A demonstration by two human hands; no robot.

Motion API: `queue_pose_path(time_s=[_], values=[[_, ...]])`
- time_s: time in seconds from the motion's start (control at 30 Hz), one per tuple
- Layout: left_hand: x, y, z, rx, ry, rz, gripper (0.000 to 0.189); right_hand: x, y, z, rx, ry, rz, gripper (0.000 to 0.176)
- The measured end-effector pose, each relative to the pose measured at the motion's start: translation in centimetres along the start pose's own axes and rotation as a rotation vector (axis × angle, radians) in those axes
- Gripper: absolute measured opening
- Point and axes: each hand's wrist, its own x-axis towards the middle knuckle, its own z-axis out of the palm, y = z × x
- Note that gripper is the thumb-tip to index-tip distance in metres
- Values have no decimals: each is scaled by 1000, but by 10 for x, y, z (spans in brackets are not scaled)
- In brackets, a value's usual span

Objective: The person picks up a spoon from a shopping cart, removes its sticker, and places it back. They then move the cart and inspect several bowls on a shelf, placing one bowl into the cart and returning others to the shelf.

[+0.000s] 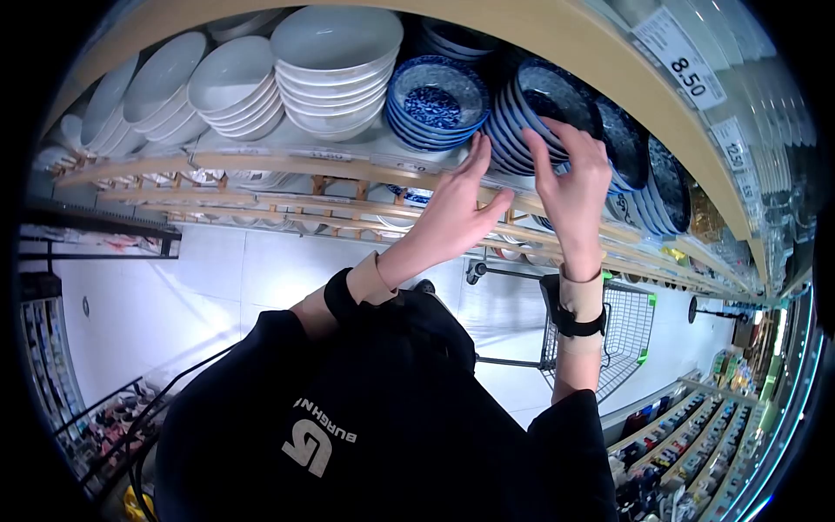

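My right hand is at a tilted stack of blue patterned bowls on the shelf. Its fingers curl over the rim of the front bowl, with the thumb against the outer rims. My left hand is held up just left of that stack, empty, with its fingers stretched out and its thumb apart. The left fingertips come between this stack and a shorter stack of blue speckled bowls. Both wrists wear a beige cuff and a black strap.
White bowls stand in several stacks to the left; more dark blue bowls lean at the right. Price tags line the wooden shelf edge. Overhead is a shelf board. A shopping cart stands behind my right arm.
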Motion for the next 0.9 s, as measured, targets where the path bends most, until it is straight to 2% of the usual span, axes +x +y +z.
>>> queue_pose_path(time_s=[0.3, 0.53, 0.63, 0.7, 0.73, 0.87, 0.9], values=[[1, -10, 4, 89, 16, 52, 82, 3, -3, 5, -13, 16, 31, 14], [0, -8, 1, 42, 15, 22, 82, -24, -7, -12, -51, 297, -96, 23], [0, -12, 1, 66, 21, 34, 81, -59, -2, -3, -7, 198, -5, 18], [1, -13, 3, 46, 11, 41, 81, -77, 0, 7, 96, 50, 178, 18], [2, -11, 2, 23, 3, 43, 80, -82, 1, 13, 143, 49, 226, 19], [1, -6, -3, 48, -31, 22, 82, -84, 5, 22, 162, 27, 274, 19], [2, -10, -2, 84, -29, 37, 82, -83, 8, 25, 113, 35, 202, 19]])
